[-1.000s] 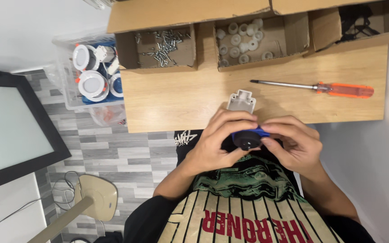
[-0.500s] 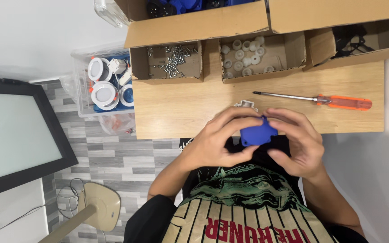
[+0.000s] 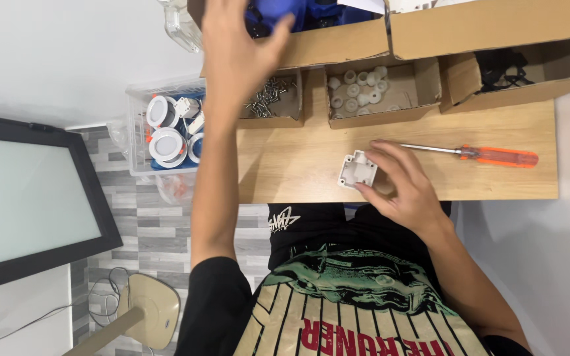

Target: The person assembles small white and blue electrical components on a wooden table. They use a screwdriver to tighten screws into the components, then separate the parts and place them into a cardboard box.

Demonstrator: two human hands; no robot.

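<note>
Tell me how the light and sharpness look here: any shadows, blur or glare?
Head view: soft, even light; the left hand, reaching into the big cardboard box, is slightly smeared; the right hand on the small white plastic housing is sharp; a faint arm shadow crosses the pale wooden tabletop; the orange-handled screwdriver shows no glare.

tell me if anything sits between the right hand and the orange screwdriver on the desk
Nothing visible does. The right hand rests on the white plastic housing, and only bare wooden desk lies between it and the screwdriver.
</note>
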